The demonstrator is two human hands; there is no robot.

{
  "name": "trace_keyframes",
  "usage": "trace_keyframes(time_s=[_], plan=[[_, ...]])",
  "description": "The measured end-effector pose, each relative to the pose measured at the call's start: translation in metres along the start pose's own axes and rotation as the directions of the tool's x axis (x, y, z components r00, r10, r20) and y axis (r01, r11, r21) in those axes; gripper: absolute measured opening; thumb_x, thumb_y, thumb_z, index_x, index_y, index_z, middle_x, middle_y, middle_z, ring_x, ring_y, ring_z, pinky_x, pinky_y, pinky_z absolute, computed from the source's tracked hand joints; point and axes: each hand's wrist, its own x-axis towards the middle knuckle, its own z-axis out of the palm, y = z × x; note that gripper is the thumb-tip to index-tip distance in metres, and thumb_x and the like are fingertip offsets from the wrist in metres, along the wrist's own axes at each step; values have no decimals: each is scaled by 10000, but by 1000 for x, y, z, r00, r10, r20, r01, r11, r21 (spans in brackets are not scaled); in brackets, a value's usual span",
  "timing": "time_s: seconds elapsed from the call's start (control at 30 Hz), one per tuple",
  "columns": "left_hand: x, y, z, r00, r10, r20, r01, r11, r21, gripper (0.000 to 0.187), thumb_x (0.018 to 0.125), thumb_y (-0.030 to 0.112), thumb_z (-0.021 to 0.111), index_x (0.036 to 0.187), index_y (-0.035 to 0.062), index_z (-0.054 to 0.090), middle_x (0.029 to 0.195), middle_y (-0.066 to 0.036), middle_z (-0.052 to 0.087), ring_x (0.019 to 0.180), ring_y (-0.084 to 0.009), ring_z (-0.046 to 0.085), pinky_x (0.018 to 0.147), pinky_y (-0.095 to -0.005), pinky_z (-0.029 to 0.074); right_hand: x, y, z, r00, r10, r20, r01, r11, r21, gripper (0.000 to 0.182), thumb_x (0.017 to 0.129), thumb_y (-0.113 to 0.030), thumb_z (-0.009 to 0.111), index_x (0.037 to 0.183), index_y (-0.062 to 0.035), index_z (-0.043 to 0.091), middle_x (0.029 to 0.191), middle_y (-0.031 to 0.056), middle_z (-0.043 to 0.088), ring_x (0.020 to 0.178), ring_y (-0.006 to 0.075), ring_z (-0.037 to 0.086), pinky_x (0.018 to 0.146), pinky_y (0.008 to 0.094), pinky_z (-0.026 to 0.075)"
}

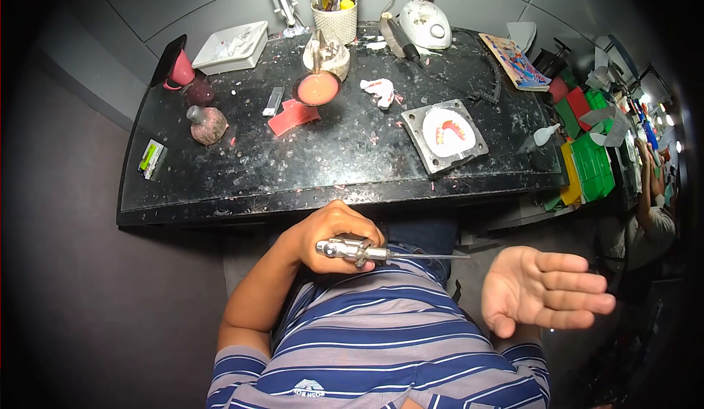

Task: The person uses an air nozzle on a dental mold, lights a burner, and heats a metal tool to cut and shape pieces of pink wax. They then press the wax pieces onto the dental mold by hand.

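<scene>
My left hand is wrapped round a metal tool with a long thin nozzle, held in front of my striped shirt. The nozzle points right, toward my right hand, which is turned palm up with its fingers stretched out and holds nothing. A gap separates the nozzle's tip from that palm. On the table beyond my hands, a grey metal flask half carries white plaster with a red and pink arch.
The black table bears pink wax sheets, a pan of pink material, a plaster model, a burner, a white tray and a brush holder. Green bins stand right; a person is far right.
</scene>
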Motion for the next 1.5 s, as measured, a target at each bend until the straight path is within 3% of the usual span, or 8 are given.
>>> trace_keyframes(time_s=[0.17,0.33,0.6,0.77,1.03,1.2,1.37,1.5], plan=[[0,0,-1,1000,-2,-2,2,1000,4,202,776,122,859,829,4,704,829,-174,757,761,-296,775,681,-327,575,19,-5,12,990,36,-139,-51,994,-101,964,1117,-554,472,1714,-58,-100,1745,194,-298,1644,354,-183,1356,509,-55],[0,0,-1,1000,16,-9,-16,1000,-7,219,782,132,867,824,-1,698,822,-180,753,751,-297,772,682,-328,574,-33,6,-8,942,68,329,-199,903,382,1039,1079,-558,540,1718,-79,-124,1704,177,-404,1618,349,-288,1314,514,-153],[-3,0,-3,999,12,-30,-12,1000,-15,203,794,146,867,852,20,718,840,-138,759,724,-279,749,665,-325,554,-130,7,-71,754,1,657,-266,915,304,979,997,-258,579,1728,-30,-31,1761,204,-300,1613,414,-291,1302,564,-115],[-3,-3,-1,999,24,-40,-26,998,-56,191,799,149,866,878,34,735,869,-106,768,702,-259,727,656,-325,541,-157,8,-116,645,38,763,-322,919,226,1022,918,-168,603,1739,-49,6,1778,231,-234,1645,453,-160,1303,578,-71],[3,4,-2,1000,-7,-15,7,1000,-9,228,775,154,867,830,3,706,825,-184,756,741,-296,767,679,-326,573,-89,10,-48,795,38,606,-244,934,261,969,1063,-349,533,1707,-2,-102,1727,217,-353,1634,375,-249,1321,506,-105],[3,2,0,1000,-1,-14,1,1000,6,229,771,154,869,822,3,704,827,-182,760,746,-293,772,676,-327,575,-40,18,-7,972,6,235,-55,978,202,929,1118,-511,481,1727,-86,-77,1729,192,-344,1640,361,-214,1333,537,-90],[4,4,1,1000,-12,-9,12,1000,-11,223,770,146,869,823,1,708,819,-183,756,750,-295,772,675,-333,574,13,14,27,999,32,-19,-31,998,51,947,1131,-557,431,1707,-79,-149,1710,150,-389,1628,356,-233,1335,563,-91],[3,4,-1,1000,1,-29,-1,1000,-9,218,775,141,868,825,-2,711,804,-185,749,742,-301,769,670,-331,567,9,22,19,987,-7,162,-35,967,252,949,1122,-589,366,1698,-32,-143,1718,209,-354,1624,389,-241,1327,577,-105]])
